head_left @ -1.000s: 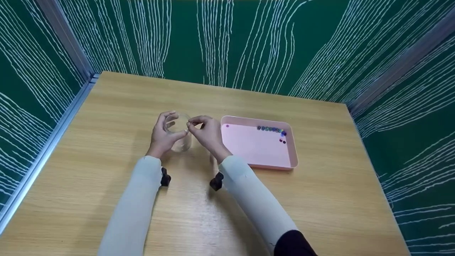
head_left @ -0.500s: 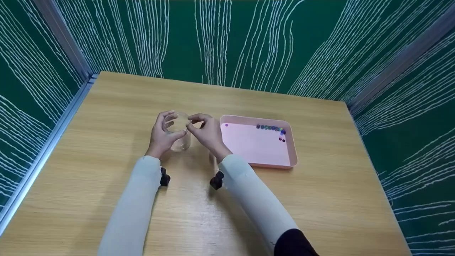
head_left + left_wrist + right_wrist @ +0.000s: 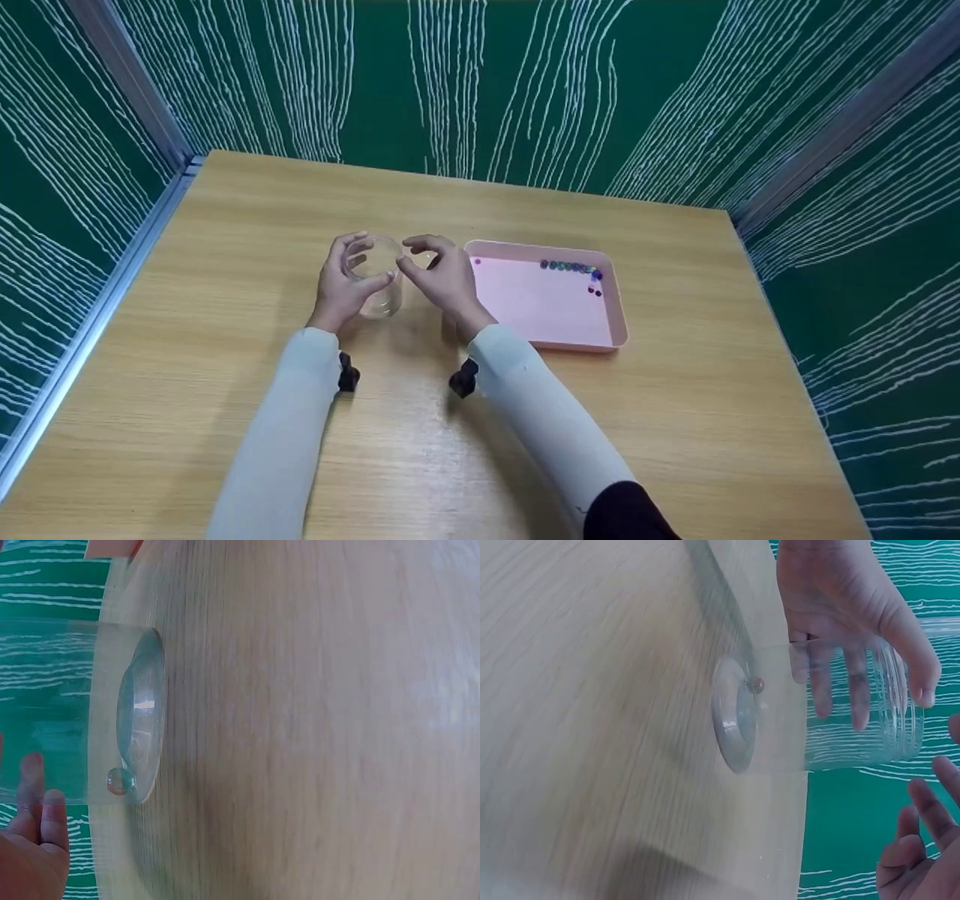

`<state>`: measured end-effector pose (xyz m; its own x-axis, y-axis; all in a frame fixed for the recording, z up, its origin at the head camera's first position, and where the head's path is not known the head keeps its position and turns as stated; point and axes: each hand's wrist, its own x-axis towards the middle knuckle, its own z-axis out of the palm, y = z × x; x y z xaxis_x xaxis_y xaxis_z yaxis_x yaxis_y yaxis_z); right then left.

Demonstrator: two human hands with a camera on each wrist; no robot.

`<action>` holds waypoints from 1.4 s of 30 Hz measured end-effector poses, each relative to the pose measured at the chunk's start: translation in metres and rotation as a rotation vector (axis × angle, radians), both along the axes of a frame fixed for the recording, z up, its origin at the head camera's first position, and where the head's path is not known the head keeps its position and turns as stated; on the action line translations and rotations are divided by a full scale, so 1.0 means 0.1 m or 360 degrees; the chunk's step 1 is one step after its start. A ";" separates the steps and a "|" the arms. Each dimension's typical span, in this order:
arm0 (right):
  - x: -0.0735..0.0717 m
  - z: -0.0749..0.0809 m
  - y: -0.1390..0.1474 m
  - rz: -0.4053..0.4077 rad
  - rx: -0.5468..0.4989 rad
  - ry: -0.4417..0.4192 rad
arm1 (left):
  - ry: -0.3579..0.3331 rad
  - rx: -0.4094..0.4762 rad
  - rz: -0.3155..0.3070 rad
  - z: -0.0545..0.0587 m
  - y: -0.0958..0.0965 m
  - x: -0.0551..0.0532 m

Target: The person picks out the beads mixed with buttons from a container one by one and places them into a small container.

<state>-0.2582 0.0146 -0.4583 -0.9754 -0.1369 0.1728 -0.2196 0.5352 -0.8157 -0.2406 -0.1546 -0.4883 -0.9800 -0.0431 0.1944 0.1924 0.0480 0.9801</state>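
A clear jar (image 3: 384, 301) stands upright on the table, left of the tray. My left hand (image 3: 341, 292) grips it from the left side, thumb near the rim and fingers around the far side. Inside, at the bottom, lies one small round marble (image 3: 118, 781), seen through the wall in both wrist views. My right hand (image 3: 450, 283) is at the jar's right side near the rim. Its thumb and index finger are parted, with nothing visible between them; the other fingers bend loosely in the right wrist view.
A shallow pink tray (image 3: 532, 319) lies right of my right hand. Along its back right stands a row of several dark, shiny marbles (image 3: 570, 267), with a few small dark red pieces (image 3: 594, 292) below. One pink dot (image 3: 478, 262) sits at its left corner. Green walls with white streaks surround the table.
My right hand's thumb and index finger, close together at the jar's rim before, have spread apart, and the hand has shifted slightly right. The left hand stays on the jar.
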 end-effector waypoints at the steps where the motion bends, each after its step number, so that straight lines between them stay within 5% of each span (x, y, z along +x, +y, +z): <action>1: 0.00 0.00 0.01 -0.0003 0.0004 -0.0006 | 0.0002 -0.0002 -0.0001 0.00 0.00 0.00; 14: 0.00 0.06 0.16 0.0001 0.0020 0.0043 | -0.0043 -0.0004 -0.0005 0.00 0.01 -0.01; 19: -0.02 0.08 0.21 -0.0004 0.0019 0.0047 | -0.0017 -0.0020 -0.0009 -0.11 -0.01 -0.09; 25: -0.02 0.11 0.25 -0.0018 0.0059 0.0058 | 0.0034 0.0024 -0.0006 0.00 0.00 -0.01; 42: -0.03 0.09 0.40 -0.0078 0.0075 0.0027 | -0.0051 -0.0006 0.0010 0.00 0.02 0.02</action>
